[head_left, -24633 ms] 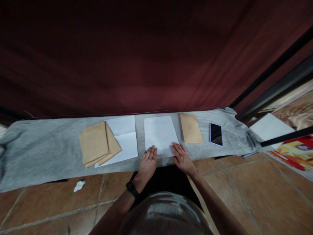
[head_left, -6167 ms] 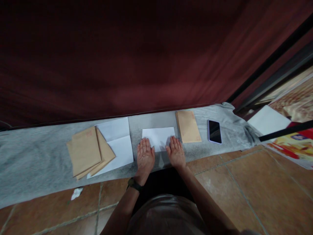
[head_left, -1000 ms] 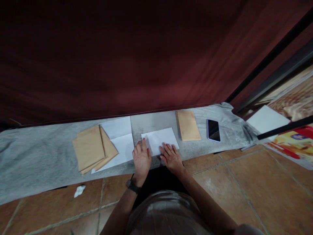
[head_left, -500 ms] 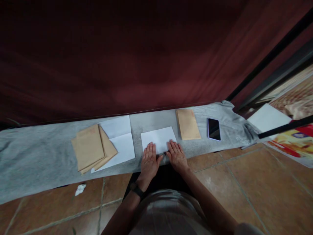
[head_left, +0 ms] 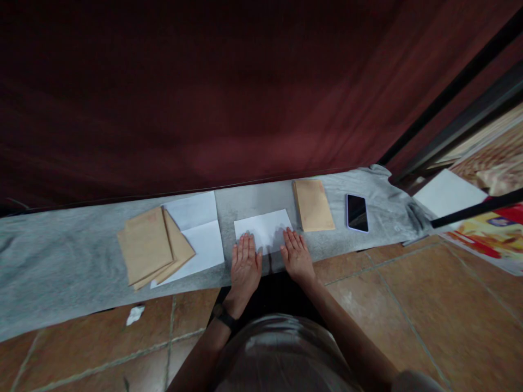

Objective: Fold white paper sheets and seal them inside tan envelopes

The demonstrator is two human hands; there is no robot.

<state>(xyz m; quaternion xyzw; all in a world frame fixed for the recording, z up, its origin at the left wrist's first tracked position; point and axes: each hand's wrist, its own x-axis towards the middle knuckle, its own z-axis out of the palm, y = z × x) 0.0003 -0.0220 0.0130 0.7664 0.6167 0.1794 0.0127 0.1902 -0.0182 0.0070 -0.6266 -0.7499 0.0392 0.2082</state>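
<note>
A folded sheet of white paper [head_left: 265,226] lies flat on the grey cloth-covered bench in front of me. My left hand [head_left: 246,267] rests flat on its near left corner, fingers stretched out. My right hand [head_left: 297,257] lies flat at the near right corner, fingers extended. Neither hand grips anything. To the right of the paper sits a stack of brown envelopes [head_left: 314,207]. On the left, several brown envelopes [head_left: 149,245] overlap an unfolded white sheet [head_left: 206,239] that has a crease across it.
A phone [head_left: 357,213] with a dark screen lies on the grey cloth [head_left: 61,256] at the right. Behind the bench hangs a dark red curtain [head_left: 245,109]. Black metal bars [head_left: 457,90] stand at the right. A crumpled white tissue [head_left: 134,314] is on the tiled floor.
My hands have moved apart along the near edge of the folded paper, the left one leftward and the right one slightly rightward. The paper stays in place.
</note>
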